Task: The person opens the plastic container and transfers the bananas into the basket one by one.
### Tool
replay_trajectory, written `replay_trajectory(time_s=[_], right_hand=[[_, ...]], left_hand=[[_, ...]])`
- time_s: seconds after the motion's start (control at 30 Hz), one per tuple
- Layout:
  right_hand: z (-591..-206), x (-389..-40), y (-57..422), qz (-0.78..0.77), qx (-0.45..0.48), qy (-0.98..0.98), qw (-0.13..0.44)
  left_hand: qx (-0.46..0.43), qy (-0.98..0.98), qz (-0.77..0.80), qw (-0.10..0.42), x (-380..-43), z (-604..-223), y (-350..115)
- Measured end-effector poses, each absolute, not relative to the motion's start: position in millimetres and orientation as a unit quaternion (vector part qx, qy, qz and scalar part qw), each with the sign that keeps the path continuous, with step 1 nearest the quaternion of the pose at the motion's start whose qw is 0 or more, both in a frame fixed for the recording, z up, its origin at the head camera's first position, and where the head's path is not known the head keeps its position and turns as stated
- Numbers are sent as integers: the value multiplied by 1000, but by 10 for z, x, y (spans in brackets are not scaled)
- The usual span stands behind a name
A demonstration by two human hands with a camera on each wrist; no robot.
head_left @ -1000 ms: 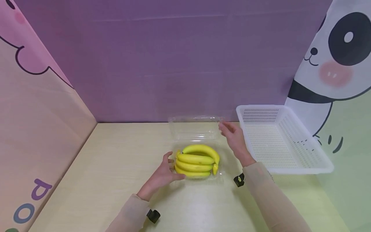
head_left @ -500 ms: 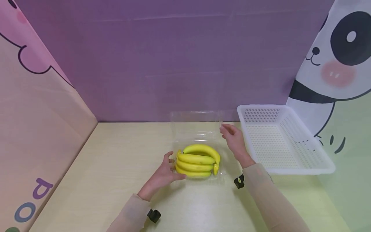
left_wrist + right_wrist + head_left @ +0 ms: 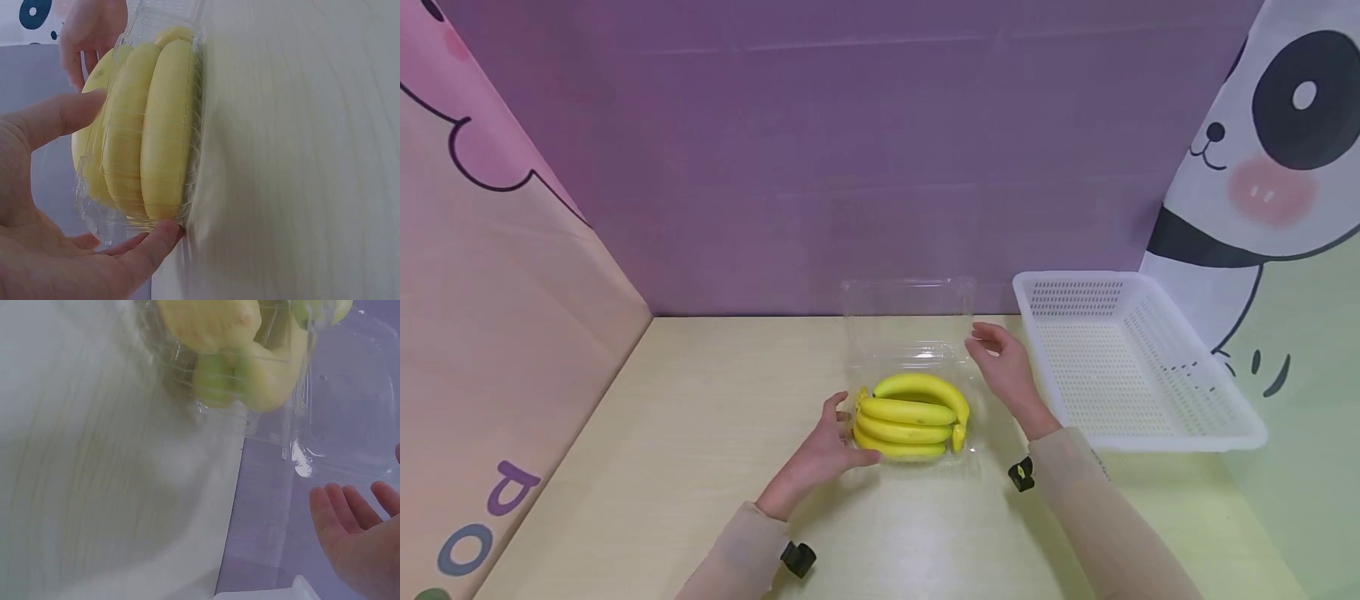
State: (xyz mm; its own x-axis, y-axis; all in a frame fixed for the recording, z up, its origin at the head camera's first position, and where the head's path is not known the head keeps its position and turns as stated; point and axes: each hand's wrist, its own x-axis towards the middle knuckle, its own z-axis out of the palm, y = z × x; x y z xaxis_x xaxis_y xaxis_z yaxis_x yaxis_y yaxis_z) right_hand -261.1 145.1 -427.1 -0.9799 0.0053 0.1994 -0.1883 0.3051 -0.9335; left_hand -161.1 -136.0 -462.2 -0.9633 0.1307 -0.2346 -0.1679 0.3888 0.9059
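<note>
Several yellow bananas lie in the base of a clear plastic clamshell container on the table. Its transparent lid stands raised at the back, in front of the purple backdrop. My left hand holds the base at its left end, the thumb by the near rim and a fingertip low at the corner in the left wrist view. Beside the lid's right edge is my right hand, its fingers loosely bent with nothing in them. A small gap separates them from the lid in the right wrist view.
A white perforated plastic basket stands on the right of the pale wooden table, close to my right forearm. A purple backdrop rises behind the table, with printed panels on both sides.
The lid has tilted up to a steeper angle. My right hand has come off its right edge and shifted slightly nearer to me. The left hand and bananas stay put.
</note>
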Motion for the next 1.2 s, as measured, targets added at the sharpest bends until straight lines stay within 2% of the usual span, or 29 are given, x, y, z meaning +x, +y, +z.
replay_trajectory(time_s=[1.2], right_hand=[[-4228, -2394, 1402, 511, 195, -827, 132]], left_hand=[[-2, 824, 549, 141, -1641, -4627, -1376]])
